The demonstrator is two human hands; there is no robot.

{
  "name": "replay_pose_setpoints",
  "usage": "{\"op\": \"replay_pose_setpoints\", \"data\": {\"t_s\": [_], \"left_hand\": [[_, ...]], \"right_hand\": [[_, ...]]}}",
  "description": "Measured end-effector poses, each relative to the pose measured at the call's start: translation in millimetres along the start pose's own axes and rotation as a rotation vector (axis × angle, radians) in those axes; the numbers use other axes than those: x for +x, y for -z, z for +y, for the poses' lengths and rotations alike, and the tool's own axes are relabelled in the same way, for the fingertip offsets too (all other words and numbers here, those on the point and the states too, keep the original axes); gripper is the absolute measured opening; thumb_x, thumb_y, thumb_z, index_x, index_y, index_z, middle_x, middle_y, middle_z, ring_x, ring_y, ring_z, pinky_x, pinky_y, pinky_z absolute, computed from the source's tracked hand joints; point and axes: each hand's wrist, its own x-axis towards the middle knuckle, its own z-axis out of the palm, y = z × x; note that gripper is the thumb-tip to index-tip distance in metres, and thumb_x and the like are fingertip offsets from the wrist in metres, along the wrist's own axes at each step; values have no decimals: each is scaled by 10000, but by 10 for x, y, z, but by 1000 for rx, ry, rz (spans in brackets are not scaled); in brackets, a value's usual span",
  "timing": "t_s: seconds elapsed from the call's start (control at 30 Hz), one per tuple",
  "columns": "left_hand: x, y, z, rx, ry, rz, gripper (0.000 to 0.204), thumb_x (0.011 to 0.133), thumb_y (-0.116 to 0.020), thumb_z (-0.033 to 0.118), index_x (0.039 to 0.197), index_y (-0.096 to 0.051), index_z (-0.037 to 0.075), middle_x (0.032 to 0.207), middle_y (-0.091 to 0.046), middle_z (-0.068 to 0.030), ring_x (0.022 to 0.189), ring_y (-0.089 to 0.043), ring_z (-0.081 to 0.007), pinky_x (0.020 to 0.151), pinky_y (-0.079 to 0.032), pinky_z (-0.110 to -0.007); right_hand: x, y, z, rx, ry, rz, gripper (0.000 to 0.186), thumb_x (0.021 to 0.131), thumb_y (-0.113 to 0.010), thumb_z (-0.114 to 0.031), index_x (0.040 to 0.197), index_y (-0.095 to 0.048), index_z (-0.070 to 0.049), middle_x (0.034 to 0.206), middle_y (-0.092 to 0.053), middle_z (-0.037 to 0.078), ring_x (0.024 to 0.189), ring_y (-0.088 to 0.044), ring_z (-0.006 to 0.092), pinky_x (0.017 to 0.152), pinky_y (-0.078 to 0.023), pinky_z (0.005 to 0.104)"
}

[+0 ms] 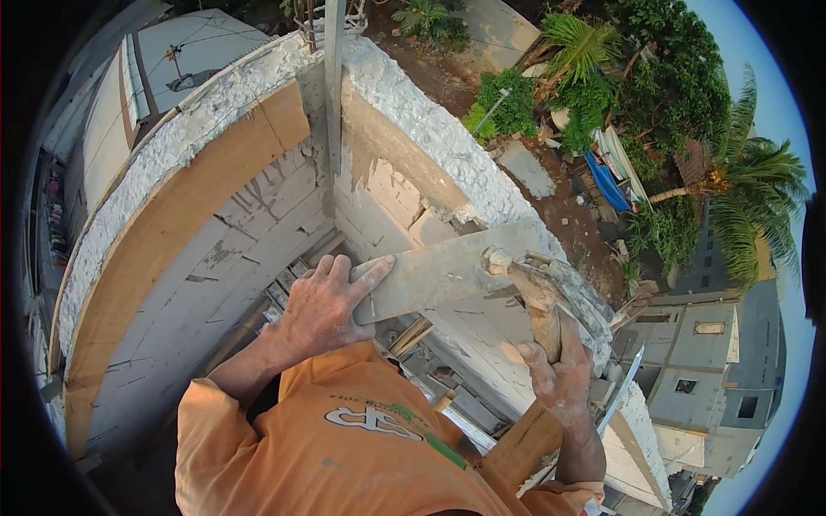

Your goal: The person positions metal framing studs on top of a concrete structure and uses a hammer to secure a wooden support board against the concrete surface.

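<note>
My left hand grips a grey, weathered board by its left end, with a nail sticking out of it near my fingers. The board's right end reaches the rough white top of the wall. My right hand is wrapped round the handle of a worn claw hammer; its head is over the board's right end, and I cannot tell whether it touches. A long tan plywood strip runs along the left wall just below its rough top.
I am high up over a walled corner with an upright metal post. Wood pieces and rubble lie below. Outside are roofs, trees, a palm, a blue tarp, dirt ground and grey block buildings.
</note>
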Motion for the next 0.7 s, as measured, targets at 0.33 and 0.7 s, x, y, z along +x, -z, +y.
{"op": "replay_pose_setpoints", "data": {"t_s": [0.33,0.7], "left_hand": [[68,-75,-62,-54,-4,-44,937,580,-843,324,1443,-496,216,881,-485,-120,847,-561,-306,619,-538,-417],[51,-16,-37,-67,14,-71,942,580,-849,342,1444,-494,214,891,-501,-121,844,-584,-313,621,-541,-427]], "right_hand": [[90,-323,261,-123,146,-74,501,931,-657,-321,1235,-500,45,785,-590,141,642,-622,217,597,-512,357],[68,-221,150,37,9,-11,494,930,-660,-329,1228,-508,34,822,-629,123,603,-591,236,585,-482,325]]}}
